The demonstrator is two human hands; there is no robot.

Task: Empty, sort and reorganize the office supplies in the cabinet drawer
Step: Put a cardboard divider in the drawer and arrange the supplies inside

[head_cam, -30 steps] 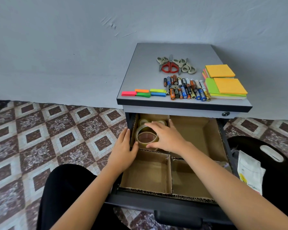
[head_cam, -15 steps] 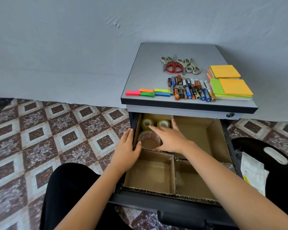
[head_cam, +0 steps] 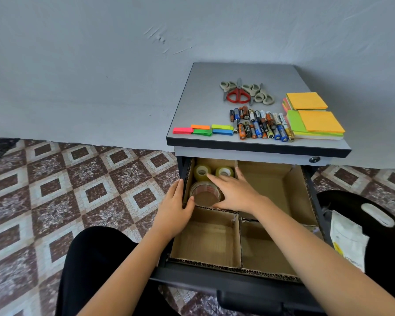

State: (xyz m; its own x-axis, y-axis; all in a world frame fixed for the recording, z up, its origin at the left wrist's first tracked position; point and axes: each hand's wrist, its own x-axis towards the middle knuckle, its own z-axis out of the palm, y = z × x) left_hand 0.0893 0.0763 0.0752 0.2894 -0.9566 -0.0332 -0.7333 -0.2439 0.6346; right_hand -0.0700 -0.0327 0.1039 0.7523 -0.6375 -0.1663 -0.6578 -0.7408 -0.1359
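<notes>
left hand (head_cam: pixel 173 209) grips the left wall of the drawer (head_cam: pixel 203 281); right hand (head_cam: pixel 236 193) rests, fingers straight, on the large tape roll (head_cam: pixel 202 197).

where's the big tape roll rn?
Head view: the big tape roll lies flat in the drawer's back-left compartment, just in front of two small tape rolls, with the right hand resting against its right side.
</notes>
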